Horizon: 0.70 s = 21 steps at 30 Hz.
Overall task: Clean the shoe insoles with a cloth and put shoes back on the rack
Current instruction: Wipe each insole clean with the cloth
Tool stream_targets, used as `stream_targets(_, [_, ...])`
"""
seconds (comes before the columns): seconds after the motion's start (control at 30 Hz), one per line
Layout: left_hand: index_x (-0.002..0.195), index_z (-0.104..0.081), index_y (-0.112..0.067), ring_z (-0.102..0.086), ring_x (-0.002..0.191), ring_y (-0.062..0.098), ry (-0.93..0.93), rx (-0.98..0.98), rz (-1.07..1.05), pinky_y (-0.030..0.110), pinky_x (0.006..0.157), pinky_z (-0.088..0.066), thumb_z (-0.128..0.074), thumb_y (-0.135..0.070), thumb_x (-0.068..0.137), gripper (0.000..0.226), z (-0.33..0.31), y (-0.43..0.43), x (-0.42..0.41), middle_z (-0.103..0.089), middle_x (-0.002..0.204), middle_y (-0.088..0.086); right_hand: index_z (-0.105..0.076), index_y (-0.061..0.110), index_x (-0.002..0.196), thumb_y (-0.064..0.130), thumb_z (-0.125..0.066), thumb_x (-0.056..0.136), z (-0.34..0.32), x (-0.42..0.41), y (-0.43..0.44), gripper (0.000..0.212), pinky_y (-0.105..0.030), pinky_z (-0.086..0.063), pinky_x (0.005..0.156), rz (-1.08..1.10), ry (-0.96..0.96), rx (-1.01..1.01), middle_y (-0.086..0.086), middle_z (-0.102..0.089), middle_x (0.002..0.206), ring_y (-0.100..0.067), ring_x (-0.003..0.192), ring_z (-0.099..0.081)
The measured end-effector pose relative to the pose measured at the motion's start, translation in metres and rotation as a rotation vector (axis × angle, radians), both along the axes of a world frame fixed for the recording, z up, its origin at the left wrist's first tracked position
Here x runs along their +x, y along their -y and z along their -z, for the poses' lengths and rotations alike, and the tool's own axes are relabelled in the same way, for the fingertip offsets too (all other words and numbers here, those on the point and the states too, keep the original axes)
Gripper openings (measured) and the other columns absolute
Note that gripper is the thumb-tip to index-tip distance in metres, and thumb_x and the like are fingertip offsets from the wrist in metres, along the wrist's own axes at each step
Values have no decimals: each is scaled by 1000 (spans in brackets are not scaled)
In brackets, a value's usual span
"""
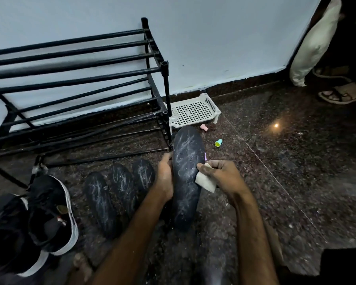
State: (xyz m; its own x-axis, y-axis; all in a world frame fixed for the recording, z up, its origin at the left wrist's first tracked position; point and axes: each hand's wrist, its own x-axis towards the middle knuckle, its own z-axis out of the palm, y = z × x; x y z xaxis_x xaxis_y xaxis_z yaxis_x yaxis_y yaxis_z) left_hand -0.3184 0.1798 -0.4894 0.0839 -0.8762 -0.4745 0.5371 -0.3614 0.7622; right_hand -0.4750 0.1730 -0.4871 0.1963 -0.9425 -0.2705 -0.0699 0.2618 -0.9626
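The dusty insole [186, 177] stood between both hands, long axis running near to far. The left hand [165, 177] gripped its left edge; the right hand [222, 173], pinching the cloth [206, 183], touched its right edge, so the next wipe would likely go leftward across it

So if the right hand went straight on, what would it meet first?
Probably the dusty insole held by the left hand; the cloth in the right hand seems to touch its edge.
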Motion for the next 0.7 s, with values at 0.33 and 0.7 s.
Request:
stream_targets(0.33, [104, -64, -7, -66, 96, 24, 1171, -98, 389, 39, 86, -54, -52, 5, 91, 21, 56, -10, -3, -67, 103, 1, -71, 18, 67, 36, -78, 79, -8, -22, 6, 22, -37, -51, 62, 23, -253, -107, -7, -72, 72, -17, 63, -62])
stream_targets(0.7, [140, -49, -17, -64, 116, 19, 209, -234, 216, 38, 97, -52, -40, -41, 102, 46, 12, -5, 7, -65, 130, 8, -74, 18, 70, 38, -78, 78, -11, -24, 0, 22, -37, -49, 64, 0, -251, -31, -8, -74, 75, -19, 67, -63])
